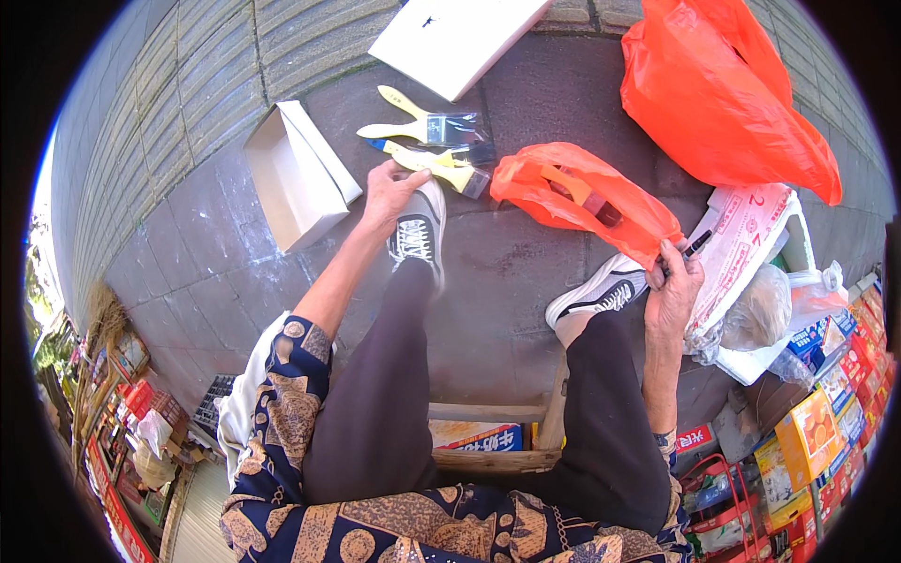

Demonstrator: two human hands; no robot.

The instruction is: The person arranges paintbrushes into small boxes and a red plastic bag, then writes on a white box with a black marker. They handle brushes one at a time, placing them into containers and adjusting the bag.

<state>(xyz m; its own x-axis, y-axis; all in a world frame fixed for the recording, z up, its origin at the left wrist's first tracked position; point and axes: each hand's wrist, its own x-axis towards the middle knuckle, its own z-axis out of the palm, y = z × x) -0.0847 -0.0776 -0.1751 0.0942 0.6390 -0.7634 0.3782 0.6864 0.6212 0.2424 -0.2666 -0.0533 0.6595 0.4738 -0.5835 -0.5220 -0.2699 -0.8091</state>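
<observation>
My left hand (pixel 394 193) has its thumb and fingers on the handle of a pale yellow paintbrush (pixel 447 170), whose bristle end is wrapped in clear plastic. Beyond it, more yellow-handled paintbrushes (pixel 422 129) lie fanned on the paving, their bristles also wrapped; a blue tip shows on one thing among them. My right hand (pixel 673 281) pinches the edge of a small red plastic bag (pixel 542 165) and also holds a black marker pen (pixel 698 243). The bag's mouth gapes, and an orange-handled brush (pixel 566 184) is partly visible inside.
An uncovered white cardboard box (pixel 310 176) stands left of the brushes. A white box or lid (pixel 450 42) lies beyond them. At the right are a large red plastic bag (pixel 718 98) and a white printed sack (pixel 739 239). Stacked product cartons (pixel 809 436) stand farther right.
</observation>
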